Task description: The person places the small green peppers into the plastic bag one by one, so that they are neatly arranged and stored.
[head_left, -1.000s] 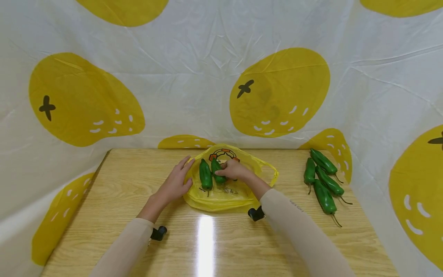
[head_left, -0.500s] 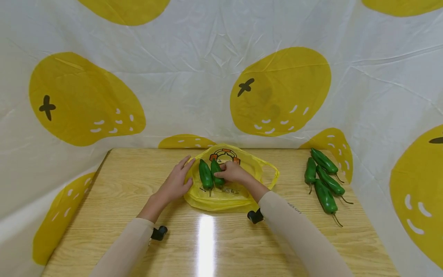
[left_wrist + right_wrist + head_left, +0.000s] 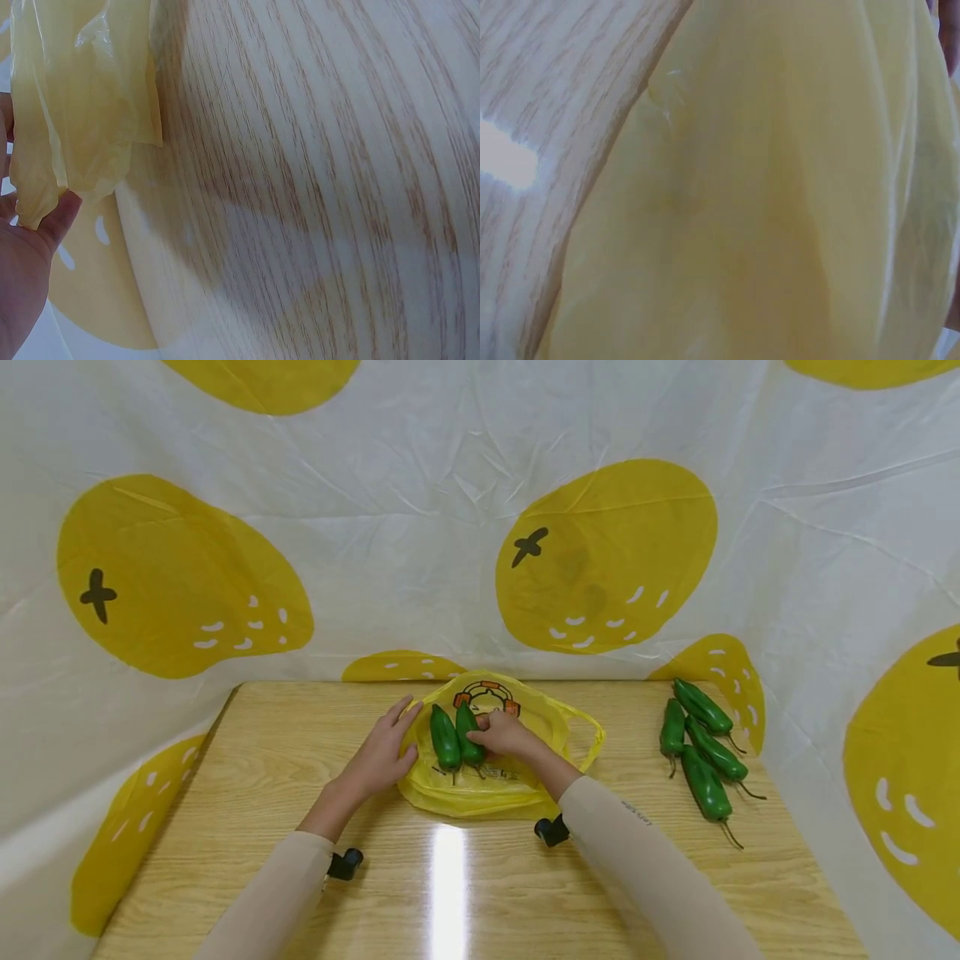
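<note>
A yellow plastic bag [image 3: 457, 802] lies spread open at the back middle of the table, its mouth turned up. Inside it rests one green chili pepper [image 3: 444, 737]. Close beside that one, my right hand [image 3: 513, 737] pinches a second green chili pepper [image 3: 466, 720] between thumb and fingers. My left hand [image 3: 377, 752] keeps against the bag's left side with fingers extended, the thumb touching the plastic. In the left wrist view that thumb shows at the bag's edge. Yellow plastic fills most of the right wrist view and hides the pepper.
Several more green chili peppers [image 3: 703, 752] with long stems lie in a group at the table's right side. A white cloth [image 3: 420, 577] printed with yellow fruit shapes hangs behind and beside the wooden table [image 3: 300, 718].
The right hand's pepper has shifted slightly left and down, now next to the other pepper, and its stem has come into sight. The left hand has stayed in place.
</note>
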A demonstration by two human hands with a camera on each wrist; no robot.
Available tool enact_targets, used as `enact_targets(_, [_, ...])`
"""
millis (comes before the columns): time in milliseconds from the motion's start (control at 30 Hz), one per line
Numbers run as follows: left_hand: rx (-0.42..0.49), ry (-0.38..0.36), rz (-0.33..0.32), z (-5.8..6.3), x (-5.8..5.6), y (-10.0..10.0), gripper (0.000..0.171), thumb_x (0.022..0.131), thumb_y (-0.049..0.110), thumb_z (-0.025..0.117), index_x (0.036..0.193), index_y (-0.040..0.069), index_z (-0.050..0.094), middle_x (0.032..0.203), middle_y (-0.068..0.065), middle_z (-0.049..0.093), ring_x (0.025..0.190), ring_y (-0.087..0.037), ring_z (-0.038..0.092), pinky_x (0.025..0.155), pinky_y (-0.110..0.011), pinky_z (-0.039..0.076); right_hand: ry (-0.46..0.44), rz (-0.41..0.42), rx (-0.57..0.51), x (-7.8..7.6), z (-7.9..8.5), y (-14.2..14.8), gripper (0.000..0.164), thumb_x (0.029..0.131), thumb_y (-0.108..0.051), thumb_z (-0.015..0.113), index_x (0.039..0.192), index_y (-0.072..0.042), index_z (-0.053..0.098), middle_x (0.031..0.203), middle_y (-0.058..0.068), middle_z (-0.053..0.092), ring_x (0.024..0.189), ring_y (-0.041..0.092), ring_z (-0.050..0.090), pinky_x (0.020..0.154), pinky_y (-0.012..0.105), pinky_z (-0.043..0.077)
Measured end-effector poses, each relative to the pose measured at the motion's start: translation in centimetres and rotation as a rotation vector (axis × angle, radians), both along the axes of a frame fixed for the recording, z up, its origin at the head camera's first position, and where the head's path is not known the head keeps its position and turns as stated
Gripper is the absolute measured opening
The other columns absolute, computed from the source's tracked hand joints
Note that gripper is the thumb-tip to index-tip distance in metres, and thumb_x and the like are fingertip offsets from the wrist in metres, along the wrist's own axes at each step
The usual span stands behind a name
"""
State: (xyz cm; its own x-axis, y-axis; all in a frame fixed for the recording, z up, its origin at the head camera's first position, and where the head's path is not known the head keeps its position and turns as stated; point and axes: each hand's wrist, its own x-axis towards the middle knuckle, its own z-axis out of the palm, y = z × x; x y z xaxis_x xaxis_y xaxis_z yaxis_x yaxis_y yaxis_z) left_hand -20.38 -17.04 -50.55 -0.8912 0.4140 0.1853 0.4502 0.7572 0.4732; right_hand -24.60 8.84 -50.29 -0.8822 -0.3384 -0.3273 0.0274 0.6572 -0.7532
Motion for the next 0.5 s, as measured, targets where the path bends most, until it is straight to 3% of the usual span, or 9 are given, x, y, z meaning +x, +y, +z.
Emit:
enact_targets(100, [0.003,0.004,-0.002,0.07,0.05,-0.02,0.07,0.096,0.012,0.06,0.162,0.007,0.034,0.17,-0.016,0.022,0.151,-0.042,0.032,0.118,-0.061,0.036,0.003,0.0,0.008,0.15,-0.02,-0.1,0.051,0.104,-0.028,0.063,0.066,-0.018,0.03,0.059,-0.006,0.024,0.051,0.011,0.037,0.056,0.024,0.04])
enact_targets(233, [0.01,0.008,-0.005,0.11,0.02,-0.01,0.07,0.096,0.011,0.059,0.161,0.006,0.034,0.169,-0.018,0.023,0.151,-0.043,0.032,0.118,-0.06,0.036,0.005,-0.014,0.019,0.22,-0.1,-0.23,0.038,0.102,-0.029,0.065,0.071,-0.014,0.052,0.066,-0.003,0.047,0.063,0.015,0.058,0.061,0.025,0.052])
enact_targets(367, [0.014,0.014,-0.005,0.06,-0.08,-0.01,0.07,0.095,0.01,0.06,0.161,0.006,0.035,0.169,-0.018,0.025,0.152,-0.043,0.032,0.119,-0.06,0.036,-0.007,-0.031,-0.01,0.16,-0.26,-0.35,0.026,0.102,-0.03,0.065,0.097,-0.005,0.072,0.087,0.004,0.067,0.077,0.017,0.068,0.069,0.03,0.06])
enact_targets(500, [0.01,0.021,-0.011,0.08,-0.12,0.0,0.07,0.096,0.01,0.06,0.161,0.007,0.035,0.169,-0.019,0.025,0.151,-0.043,0.033,0.118,-0.06,0.037,-0.023,-0.04,-0.043,0.02,-0.55,-0.3,0.031,0.103,-0.029,0.065,0.116,-0.001,0.071,0.098,0.008,0.07,0.082,0.017,0.069,0.072,0.032,0.062])
